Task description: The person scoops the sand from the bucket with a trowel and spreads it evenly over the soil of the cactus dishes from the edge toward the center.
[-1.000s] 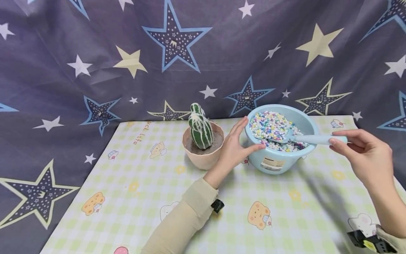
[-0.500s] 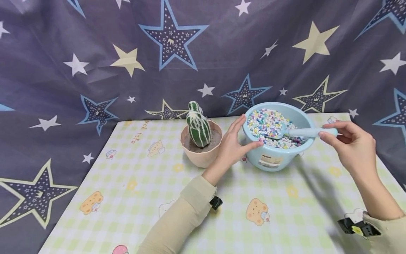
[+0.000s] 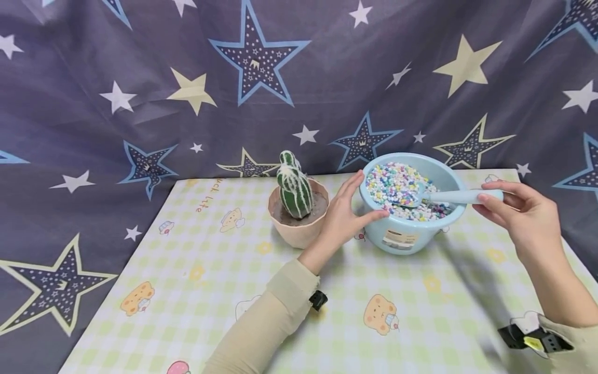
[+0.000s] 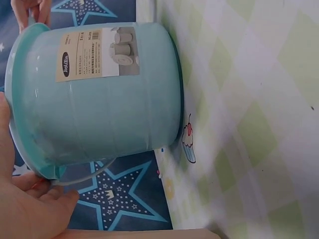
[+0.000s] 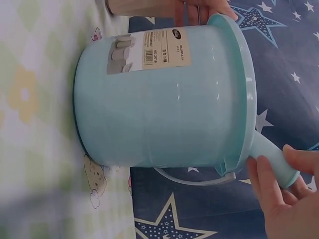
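Observation:
A light blue bucket (image 3: 397, 240) with a paper label stands on the table, holding many small multicoloured beads (image 3: 397, 179). My left hand (image 3: 343, 215) holds its rim at the near left, thumb in front and fingers along the side. In my right hand (image 3: 532, 213) is the handle of a light blue scoop (image 3: 460, 196), pinched between thumb and fingers beyond the bucket's right rim. The scoop's head lies among the beads, partly covered by them. In the right wrist view the bucket wall hides the scoop's head, and only its handle shows beside the fingers.
A cactus (image 3: 295, 195) with white threads stands in a pink pot (image 3: 296, 236) left of the bucket, close to my left hand. A checked cloth (image 3: 187, 311) covers the table. A dark star-patterned curtain (image 3: 280, 124) hangs behind it.
My right hand has moved slightly left with the scoop, whose head has shifted a little among the beads. My left hand keeps its place on the bucket.

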The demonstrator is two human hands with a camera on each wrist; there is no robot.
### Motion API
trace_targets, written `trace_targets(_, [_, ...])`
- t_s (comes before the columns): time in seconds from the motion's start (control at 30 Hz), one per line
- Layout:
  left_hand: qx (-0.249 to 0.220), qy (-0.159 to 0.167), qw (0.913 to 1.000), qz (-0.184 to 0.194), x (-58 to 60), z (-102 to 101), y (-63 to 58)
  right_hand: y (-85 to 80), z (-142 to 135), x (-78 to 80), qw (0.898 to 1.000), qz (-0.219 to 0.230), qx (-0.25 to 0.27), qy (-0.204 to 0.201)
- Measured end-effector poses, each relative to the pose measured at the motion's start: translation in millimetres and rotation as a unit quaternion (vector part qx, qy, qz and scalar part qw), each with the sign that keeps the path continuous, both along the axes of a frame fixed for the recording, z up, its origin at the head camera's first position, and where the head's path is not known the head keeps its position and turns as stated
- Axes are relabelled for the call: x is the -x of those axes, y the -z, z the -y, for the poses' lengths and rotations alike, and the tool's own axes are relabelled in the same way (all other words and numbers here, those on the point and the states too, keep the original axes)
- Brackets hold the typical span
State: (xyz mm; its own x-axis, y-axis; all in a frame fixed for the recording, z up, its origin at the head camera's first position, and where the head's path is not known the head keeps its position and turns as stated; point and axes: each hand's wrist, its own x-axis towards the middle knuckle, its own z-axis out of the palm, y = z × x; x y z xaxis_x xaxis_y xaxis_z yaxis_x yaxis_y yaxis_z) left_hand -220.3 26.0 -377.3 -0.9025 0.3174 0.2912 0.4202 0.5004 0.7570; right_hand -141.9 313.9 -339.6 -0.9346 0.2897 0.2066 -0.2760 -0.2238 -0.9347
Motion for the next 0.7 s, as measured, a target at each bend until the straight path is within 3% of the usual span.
trace_targets(0.3, [-0.004,0.004,1.0,0.004,0.2,0,1.6,4.3,0,-2.8,0.999,-0.014,0.039,0.006])
trace_targets(0.7, [-0.012,0.001,0.9999,0.002,-0.2,1,2.3,10.8,-6,-5.7,0.991,-0.027,0.125,-0.029])
